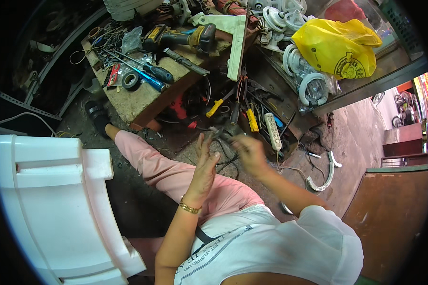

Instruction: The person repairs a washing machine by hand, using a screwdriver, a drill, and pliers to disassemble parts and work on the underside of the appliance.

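Observation:
My left hand (204, 166), a gold-coloured bracelet (189, 205) on its wrist, is raised above my lap with fingers pointing up and thumb apart. My right hand (250, 153) faces it, curled and smeared by motion. Between the two, at the right fingertips, is a small dark thing (222, 135), too blurred to name. Behind the hands, black cables (228, 161) lie on the floor. Beyond them hang yellow-handled tools (252, 120) and a white power strip (273, 131).
A wooden bench (128, 105) ahead carries a cordless power tool (181, 39), screwdrivers (159, 72) and black tape (131, 80). A large white plastic panel (48, 204) stands at left. A yellow bag (337, 47) rests on a glass case. White curved pieces (324, 183) lie right.

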Available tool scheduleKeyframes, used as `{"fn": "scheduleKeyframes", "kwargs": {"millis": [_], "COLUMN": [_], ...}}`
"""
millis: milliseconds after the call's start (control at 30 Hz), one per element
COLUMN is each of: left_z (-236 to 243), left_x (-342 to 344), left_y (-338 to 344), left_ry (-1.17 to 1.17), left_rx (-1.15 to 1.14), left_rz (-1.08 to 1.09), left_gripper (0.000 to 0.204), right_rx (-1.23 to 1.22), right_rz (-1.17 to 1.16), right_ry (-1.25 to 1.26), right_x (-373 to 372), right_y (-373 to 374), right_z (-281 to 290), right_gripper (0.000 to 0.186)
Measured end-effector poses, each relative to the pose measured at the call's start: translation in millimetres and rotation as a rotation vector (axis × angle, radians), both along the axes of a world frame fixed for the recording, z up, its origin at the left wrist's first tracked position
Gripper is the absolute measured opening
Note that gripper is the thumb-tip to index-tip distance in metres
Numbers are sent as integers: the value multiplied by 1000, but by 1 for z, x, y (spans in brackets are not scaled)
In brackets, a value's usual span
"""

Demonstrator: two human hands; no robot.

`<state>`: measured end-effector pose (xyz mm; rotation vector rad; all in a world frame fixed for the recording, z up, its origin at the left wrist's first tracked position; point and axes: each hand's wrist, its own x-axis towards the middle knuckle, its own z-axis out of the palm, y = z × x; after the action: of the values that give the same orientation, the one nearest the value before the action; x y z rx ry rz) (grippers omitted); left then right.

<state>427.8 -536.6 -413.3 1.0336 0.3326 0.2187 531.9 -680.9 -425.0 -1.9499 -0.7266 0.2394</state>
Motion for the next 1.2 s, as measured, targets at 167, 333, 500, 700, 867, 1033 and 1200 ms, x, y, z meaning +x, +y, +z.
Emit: {"fn": "scheduleKeyframes", "kwargs": {"millis": [167, 333, 500, 700, 867, 1033, 1200], "left_z": [25, 67, 112, 153, 185, 214, 218], "left_x": [-51, -126, -175, -203, -230, -268, -289], "left_y": [31, 43, 31, 17, 20, 50, 83], "left_ry": [162, 159, 86, 107, 112, 342, 1071], "left_rx": [258, 334, 183, 336, 582, 1619, 2306], "left_rz": [-77, 9, 214, 296, 383, 807, 798], "left_gripper": [57, 55, 44, 54, 51, 50, 46], "right_rx": [-731, -1173, -1270, -1303, -1407, -1413, -1453], "right_rz": [-327, -262, -241, -198, -74, -51, 17], "right_ry": [-319, -252, -227, -179, -99, -106, -100], "right_x": [104, 152, 167, 171, 179, 190, 191], "right_y": [-108, -174, -180, -169, -149, -140, -140], "right_z": [-10, -71, -98, -91, -84, -101, -122], "right_gripper": [30, 33, 33, 40, 43, 40, 33]}}
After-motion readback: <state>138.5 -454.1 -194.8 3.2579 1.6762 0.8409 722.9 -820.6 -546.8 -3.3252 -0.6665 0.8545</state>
